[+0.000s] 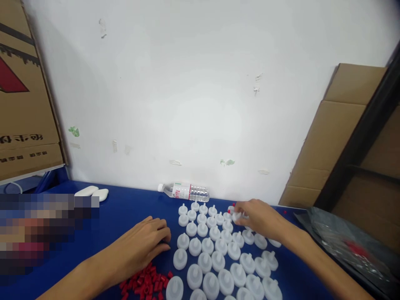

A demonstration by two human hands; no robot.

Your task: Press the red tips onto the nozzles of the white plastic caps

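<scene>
A: Head view, near zone?
B: Red caps (145, 283) piled beneath left hand (142, 246), which lies loosely curled and empty on the table (125, 208).
A: Farther?
B: White caps (215, 258) stand in rows; right hand (258, 218) pinches 1 white cap (236, 216). Water bottle (184, 191) lies along the wall; bare table lies left.

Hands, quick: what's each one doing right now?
Left hand: curled, palm down on table, grasp hidden.
Right hand: fingers closed on white cap.

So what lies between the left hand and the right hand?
In the head view, rows of white caps stand between the left hand and the right hand.
</scene>
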